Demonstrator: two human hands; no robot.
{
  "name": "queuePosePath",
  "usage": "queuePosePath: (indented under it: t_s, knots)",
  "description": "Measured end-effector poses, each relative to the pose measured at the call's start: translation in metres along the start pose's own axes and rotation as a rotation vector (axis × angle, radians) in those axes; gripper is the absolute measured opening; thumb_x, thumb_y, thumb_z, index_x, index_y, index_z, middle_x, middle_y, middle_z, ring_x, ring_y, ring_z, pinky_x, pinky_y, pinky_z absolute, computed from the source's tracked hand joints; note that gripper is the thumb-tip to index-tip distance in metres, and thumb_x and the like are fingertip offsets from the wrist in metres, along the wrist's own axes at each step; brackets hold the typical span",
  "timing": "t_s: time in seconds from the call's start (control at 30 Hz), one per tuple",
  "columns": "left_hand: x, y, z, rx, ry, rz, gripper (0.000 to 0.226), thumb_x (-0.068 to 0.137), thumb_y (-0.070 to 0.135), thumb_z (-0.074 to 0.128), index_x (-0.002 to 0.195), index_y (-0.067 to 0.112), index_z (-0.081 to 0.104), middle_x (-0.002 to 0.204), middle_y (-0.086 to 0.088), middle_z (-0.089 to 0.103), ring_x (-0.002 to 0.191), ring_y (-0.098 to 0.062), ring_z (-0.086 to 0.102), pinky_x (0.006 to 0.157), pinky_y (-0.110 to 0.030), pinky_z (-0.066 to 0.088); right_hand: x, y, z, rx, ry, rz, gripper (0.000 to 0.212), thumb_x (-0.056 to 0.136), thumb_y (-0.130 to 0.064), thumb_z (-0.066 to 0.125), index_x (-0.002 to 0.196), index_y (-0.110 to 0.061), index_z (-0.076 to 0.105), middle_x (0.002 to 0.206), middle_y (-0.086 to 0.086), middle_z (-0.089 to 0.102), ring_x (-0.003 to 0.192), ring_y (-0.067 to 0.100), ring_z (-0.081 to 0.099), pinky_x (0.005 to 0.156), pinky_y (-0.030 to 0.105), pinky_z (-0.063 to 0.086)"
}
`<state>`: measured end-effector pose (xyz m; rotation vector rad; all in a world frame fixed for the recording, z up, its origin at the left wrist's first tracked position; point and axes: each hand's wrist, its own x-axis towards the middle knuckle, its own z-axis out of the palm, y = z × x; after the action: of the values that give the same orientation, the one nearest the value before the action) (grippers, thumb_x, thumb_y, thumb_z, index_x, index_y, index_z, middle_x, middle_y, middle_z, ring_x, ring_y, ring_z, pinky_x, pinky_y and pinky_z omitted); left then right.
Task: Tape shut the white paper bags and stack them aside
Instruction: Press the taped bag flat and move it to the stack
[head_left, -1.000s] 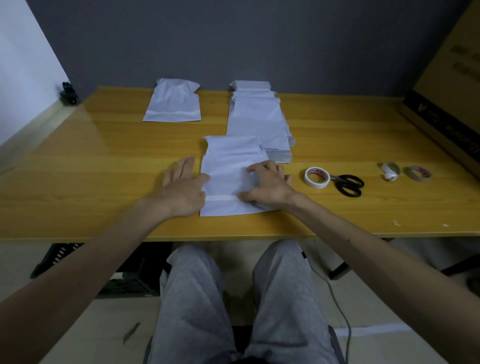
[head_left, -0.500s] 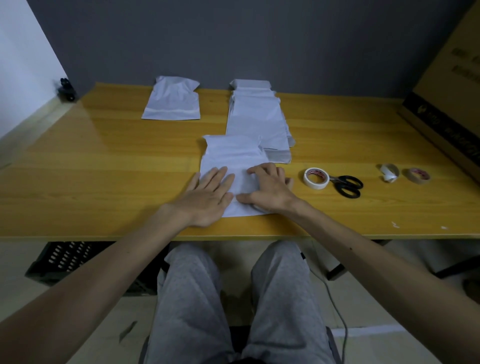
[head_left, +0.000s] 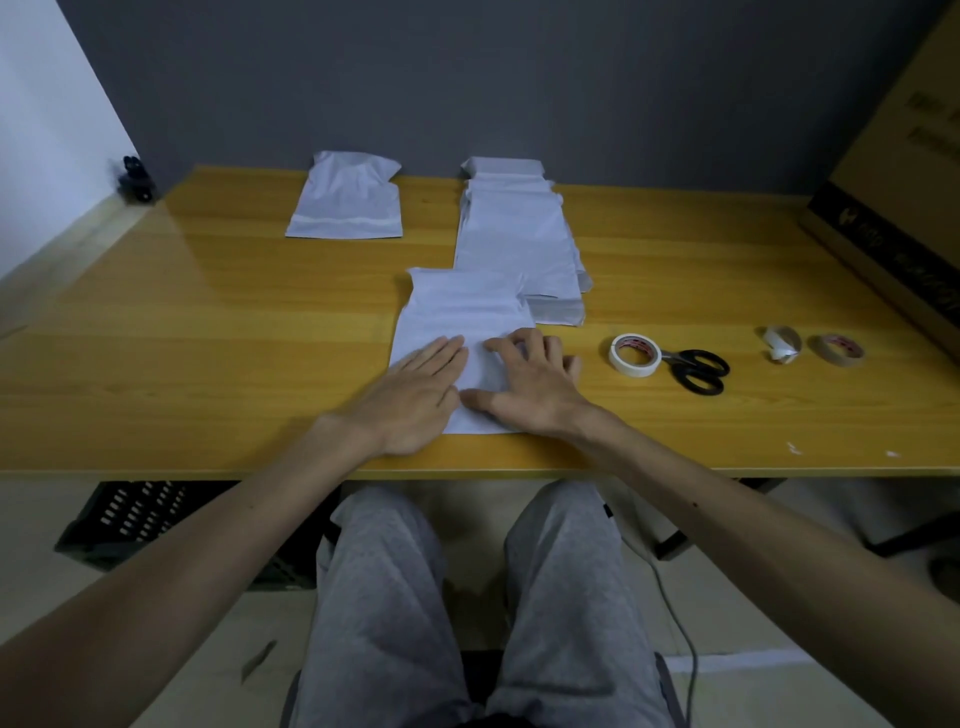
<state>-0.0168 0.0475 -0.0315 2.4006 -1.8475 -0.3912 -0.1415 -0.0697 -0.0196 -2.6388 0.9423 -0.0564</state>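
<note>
One wooden table (head_left: 208, 338) carries everything, with a big cardboard box (head_left: 909, 208) at its right edge. Far centre sits the pile of white bags (head_left: 514, 234), a good many by our reckoning, all waiting for tape. Just near of it, overlapping its front edge, lies the bag being worked (head_left: 457, 312). Far left, well apart, one finished bag (head_left: 345, 202) lies alone, a strip across its near end. So that's one done, one under way, most to go!

Now the left hand (head_left: 410, 400): flat, fingers straight, pressing the bag's near end. The right hand (head_left: 535, 384) is beside it, fingers spread on the paper, grasping nothing. Any tape beneath them we can't see. To the right, the scissors (head_left: 698, 369) touch the white tape roll (head_left: 635, 354).
</note>
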Motion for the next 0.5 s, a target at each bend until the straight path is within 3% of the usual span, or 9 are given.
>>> queuePosePath:
  t_s: [0.13,0.5]
  knots:
    - [-0.001,-0.004,0.006,0.081,0.001,-0.016,0.054,0.105,0.033,0.010,0.153,0.020,-0.011,0.158,0.010,-0.021,0.144,-0.003,-0.020,0.119,-0.030,-0.011,0.003,0.002,-0.001,-0.016,-0.014,0.000,0.073,0.079,-0.068,0.052,0.141,-0.039,0.029,0.143,-0.003,0.024,0.131,0.021,0.018,0.098,0.040,0.018]
    - [-0.002,-0.007,0.008,0.091,0.025,-0.008,0.054,0.104,0.035,0.008,0.153,0.022,-0.011,0.159,0.010,-0.019,0.144,-0.004,-0.018,0.119,-0.031,-0.010,0.003,0.024,-0.015,0.119,-0.018,0.048,0.084,0.071,-0.061,0.071,0.141,-0.038,0.030,0.140,-0.002,0.025,0.130,0.022,0.020,0.101,0.038,0.020]
